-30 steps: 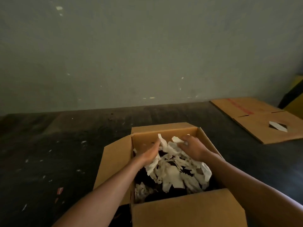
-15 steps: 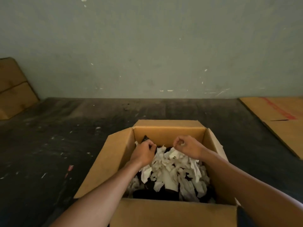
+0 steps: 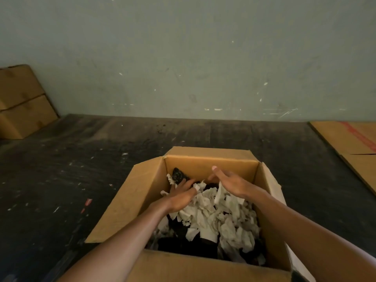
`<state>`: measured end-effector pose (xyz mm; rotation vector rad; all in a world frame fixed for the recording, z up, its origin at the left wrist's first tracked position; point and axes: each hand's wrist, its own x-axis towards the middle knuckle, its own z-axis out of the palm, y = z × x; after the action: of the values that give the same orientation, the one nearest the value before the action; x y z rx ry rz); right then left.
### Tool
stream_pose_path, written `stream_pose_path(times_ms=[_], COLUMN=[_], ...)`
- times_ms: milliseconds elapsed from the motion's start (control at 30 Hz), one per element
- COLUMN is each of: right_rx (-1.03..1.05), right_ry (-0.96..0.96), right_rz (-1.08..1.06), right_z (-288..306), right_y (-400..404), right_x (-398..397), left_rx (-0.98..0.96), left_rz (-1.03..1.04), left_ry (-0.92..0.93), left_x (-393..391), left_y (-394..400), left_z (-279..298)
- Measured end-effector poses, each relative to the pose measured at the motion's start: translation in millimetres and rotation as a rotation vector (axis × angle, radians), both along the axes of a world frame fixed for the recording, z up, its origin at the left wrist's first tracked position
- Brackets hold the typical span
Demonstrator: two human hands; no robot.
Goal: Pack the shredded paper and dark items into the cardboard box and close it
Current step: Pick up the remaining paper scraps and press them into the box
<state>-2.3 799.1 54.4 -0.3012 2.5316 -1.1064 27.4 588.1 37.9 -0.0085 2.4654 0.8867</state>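
Note:
An open cardboard box (image 3: 130, 202) stands on the dark floor with its flaps spread outward. Inside lies a heap of white shredded paper (image 3: 215, 218) over dark items (image 3: 187, 243); one speckled dark piece (image 3: 179, 177) sticks up at the far left corner. My left hand (image 3: 182, 195) rests flat on the paper with fingers stretched toward that dark piece. My right hand (image 3: 230, 183) hovers over the far side of the heap, fingers straight and spread, holding nothing.
Two stacked closed cartons (image 3: 22, 102) lean at the far left by the wall. A flattened cardboard sheet (image 3: 354, 147) with a red stripe lies on the floor at the right. Small paper scraps (image 3: 87, 201) dot the floor left of the box.
Both hands were curled in fists over the paper half a second ago; now their fingers are straightened, the left lying on the heap and the right lifted above it.

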Motion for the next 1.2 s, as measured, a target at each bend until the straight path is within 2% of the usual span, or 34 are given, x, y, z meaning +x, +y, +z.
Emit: stream_pose_path(times_ms=[33, 67, 200, 333, 433, 533, 800, 867, 933, 1033, 1100, 1200], right_rx=[0.013, 0.111, 0.428, 0.603, 0.649, 0.721, 0.640, 0.502, 0.381, 0.339, 0.257, 0.074], right_ry=[-0.100, -0.146, -0.146, -0.158, -0.130, -0.070, -0.118, -0.025, 0.147, 0.302, 0.293, 0.135], right_rz=[0.006, 0.026, 0.082, 0.153, 0.126, 0.222, 0.271, 0.162, 0.009, -0.105, -0.177, -0.188], right_z=[-4, -10, -55, -102, -116, -122, -90, -68, -43, -8, 8, 19], right_y=[-1, -1, -11, -27, -37, -40, -33, -26, -18, -7, -1, 2], right_x=[-3, -6, 8, 18, 12, 11, 13, 14, 21, 34, 41, 50], left_rx=[-0.020, -0.053, -0.272, -0.479, -0.493, -0.467, -0.556, -0.617, -0.649, -0.627, -0.571, -0.485], left_rz=[-0.034, -0.067, -0.177, -0.182, -0.154, -0.127, -0.254, -0.305, -0.357, -0.428, -0.526, -0.445], left_ry=[-0.038, -0.079, -0.205, -0.169, -0.159, -0.151, -0.125, -0.097, -0.070, -0.090, -0.098, -0.102], left_x=[0, 1, 12, 18, 12, 8, 19, 24, 28, 30, 34, 36], left_y=[0, 1, 12, 23, 19, 14, 15, 15, 15, 11, 11, 8], left_z=[-3, -6, -32, -70, -91, -108, -65, -52, -40, -20, 1, 22])
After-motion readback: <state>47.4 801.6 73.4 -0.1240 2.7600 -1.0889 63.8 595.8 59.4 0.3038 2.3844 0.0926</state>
